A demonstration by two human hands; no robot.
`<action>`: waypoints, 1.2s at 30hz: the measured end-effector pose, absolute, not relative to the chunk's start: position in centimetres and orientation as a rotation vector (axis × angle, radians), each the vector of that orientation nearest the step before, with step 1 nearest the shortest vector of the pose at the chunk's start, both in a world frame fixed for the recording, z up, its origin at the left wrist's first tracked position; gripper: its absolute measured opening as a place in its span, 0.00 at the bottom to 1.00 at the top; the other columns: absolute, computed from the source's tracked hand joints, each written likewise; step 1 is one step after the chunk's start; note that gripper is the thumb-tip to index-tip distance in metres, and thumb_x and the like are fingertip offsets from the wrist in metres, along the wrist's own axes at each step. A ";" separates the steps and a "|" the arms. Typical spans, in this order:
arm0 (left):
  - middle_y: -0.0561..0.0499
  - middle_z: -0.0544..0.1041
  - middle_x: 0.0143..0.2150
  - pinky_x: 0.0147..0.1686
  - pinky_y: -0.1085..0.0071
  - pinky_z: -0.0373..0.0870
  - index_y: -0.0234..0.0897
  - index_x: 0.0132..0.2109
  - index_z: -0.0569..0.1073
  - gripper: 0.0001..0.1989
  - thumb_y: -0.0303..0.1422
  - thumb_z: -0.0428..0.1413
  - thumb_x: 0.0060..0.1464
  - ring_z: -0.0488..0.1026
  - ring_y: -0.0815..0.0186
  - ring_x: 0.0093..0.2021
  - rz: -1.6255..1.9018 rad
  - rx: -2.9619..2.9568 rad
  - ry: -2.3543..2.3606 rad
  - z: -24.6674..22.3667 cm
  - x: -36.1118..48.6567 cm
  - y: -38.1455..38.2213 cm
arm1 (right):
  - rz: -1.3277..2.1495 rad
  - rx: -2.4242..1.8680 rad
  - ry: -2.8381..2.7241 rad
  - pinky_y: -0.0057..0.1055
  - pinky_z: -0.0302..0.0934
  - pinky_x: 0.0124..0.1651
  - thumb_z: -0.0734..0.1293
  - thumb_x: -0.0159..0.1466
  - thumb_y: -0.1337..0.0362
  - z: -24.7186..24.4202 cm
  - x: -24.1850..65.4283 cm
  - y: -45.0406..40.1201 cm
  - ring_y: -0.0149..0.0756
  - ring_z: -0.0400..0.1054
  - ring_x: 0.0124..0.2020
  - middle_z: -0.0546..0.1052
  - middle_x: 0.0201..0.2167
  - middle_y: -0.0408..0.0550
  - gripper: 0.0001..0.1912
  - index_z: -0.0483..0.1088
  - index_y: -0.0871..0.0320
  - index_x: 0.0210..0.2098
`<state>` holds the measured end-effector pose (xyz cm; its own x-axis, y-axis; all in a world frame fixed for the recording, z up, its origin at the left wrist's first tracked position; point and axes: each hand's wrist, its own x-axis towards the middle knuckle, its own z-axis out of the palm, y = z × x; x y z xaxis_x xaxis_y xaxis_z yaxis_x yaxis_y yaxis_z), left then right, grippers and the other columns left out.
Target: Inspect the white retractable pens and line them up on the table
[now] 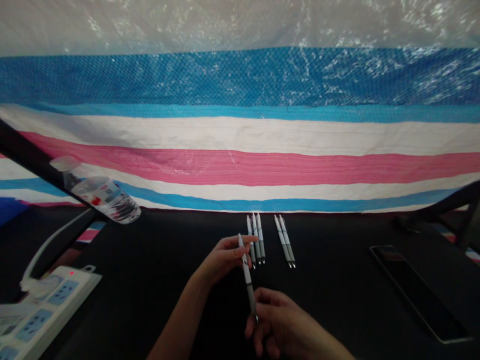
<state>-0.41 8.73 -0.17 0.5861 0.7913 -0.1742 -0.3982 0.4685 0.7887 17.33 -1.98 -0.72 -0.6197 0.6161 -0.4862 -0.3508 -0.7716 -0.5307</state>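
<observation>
A white pen with a grey grip (248, 281) is held slanting over the dark table, its tip toward me. My left hand (225, 257) pinches its upper end between thumb and fingers, with the index finger stretched out past it. Around the grey lower end, near the tip, the fingers of my right hand (275, 317) are closed. Just beyond my left hand lie three similar pens (256, 239) side by side, the leftmost partly behind the fingers. Two more pens (285, 241) rest together to their right.
A dark phone (418, 292) lies at the right. On the left are a white power strip (56, 305) with a lit red light and a tilted clear plastic bottle (108, 197). A striped plastic sheet (240, 167) hangs behind the black table (330, 300).
</observation>
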 end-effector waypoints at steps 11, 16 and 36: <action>0.49 0.74 0.29 0.32 0.72 0.70 0.31 0.53 0.78 0.23 0.35 0.66 0.50 0.75 0.67 0.29 0.769 0.795 0.580 -0.1 -0.5 8.7 | 2.361 -0.887 -0.553 0.19 0.52 0.15 0.71 0.59 0.51 -0.9 17.5 -2.0 0.33 0.75 0.23 0.79 0.30 0.49 0.22 0.64 0.61 0.43; 0.50 0.73 0.29 0.33 0.72 0.70 0.31 0.53 0.78 0.22 0.35 0.65 0.51 0.75 0.67 0.29 0.764 0.795 0.580 -0.2 -0.4 8.6 | 2.372 -0.864 -0.574 0.18 0.51 0.16 0.72 0.58 0.53 -0.8 17.6 -1.9 0.33 0.75 0.23 0.78 0.29 0.48 0.22 0.64 0.60 0.42; 0.50 0.75 0.29 0.29 0.73 0.72 0.33 0.40 0.81 0.17 0.37 0.70 0.44 0.76 0.67 0.26 0.859 0.779 0.619 -0.1 0.1 8.4 | 2.377 -0.840 -0.629 0.18 0.54 0.16 0.69 0.60 0.45 -0.9 17.5 -2.1 0.33 0.75 0.21 0.79 0.25 0.48 0.25 0.62 0.59 0.42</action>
